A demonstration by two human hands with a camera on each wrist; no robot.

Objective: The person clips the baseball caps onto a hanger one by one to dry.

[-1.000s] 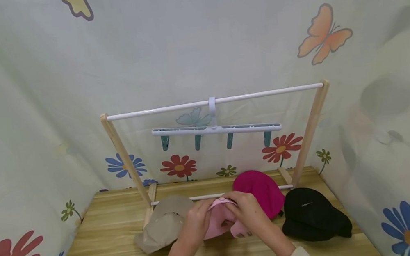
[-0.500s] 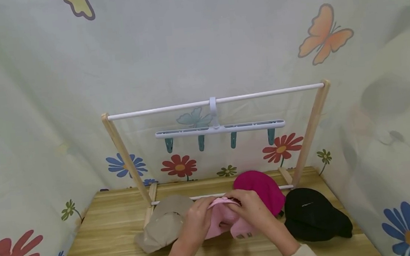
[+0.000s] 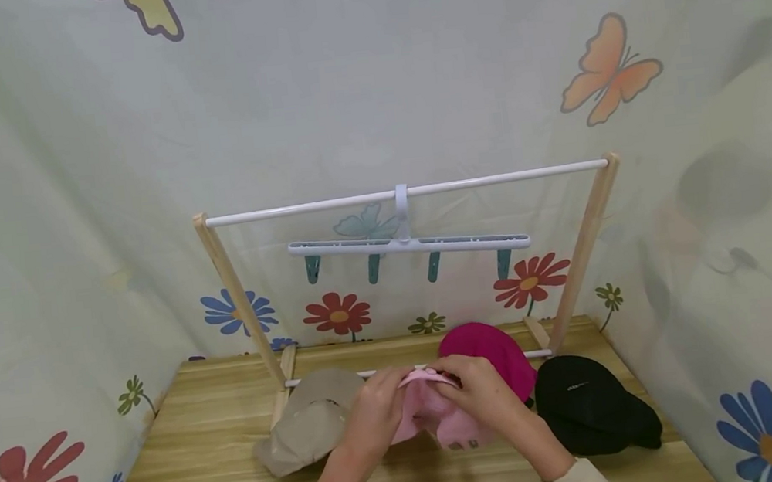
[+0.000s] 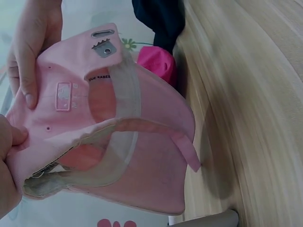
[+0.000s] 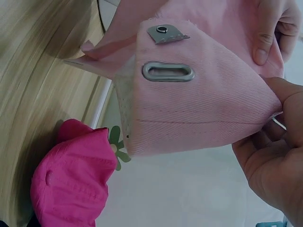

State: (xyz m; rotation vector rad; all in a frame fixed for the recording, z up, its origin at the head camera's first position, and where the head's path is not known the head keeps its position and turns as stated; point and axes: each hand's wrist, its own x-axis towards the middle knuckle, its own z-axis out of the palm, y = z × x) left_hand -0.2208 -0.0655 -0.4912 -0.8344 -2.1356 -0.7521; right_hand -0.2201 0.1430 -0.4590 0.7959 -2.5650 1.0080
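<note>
Just above the wooden table, my two hands hold a pink baseball cap by its crown. My left hand pinches the fabric on one side, and my right hand pinches the other. In the left wrist view the cap's rear opening shows, with a loose strap dangling. A metal buckle and a metal-rimmed slot appear on its back panel in the right wrist view. Beige, magenta and black caps lie around my hands.
Behind the caps stands a rack with wooden posts and a white top bar. From it hangs a white hanger with several teal clips. A flower-printed curtain encloses the wooden table.
My hands and the pink cap have shifted slightly up and to the right. The hanger swings a little on the bar. The other caps stay put.
</note>
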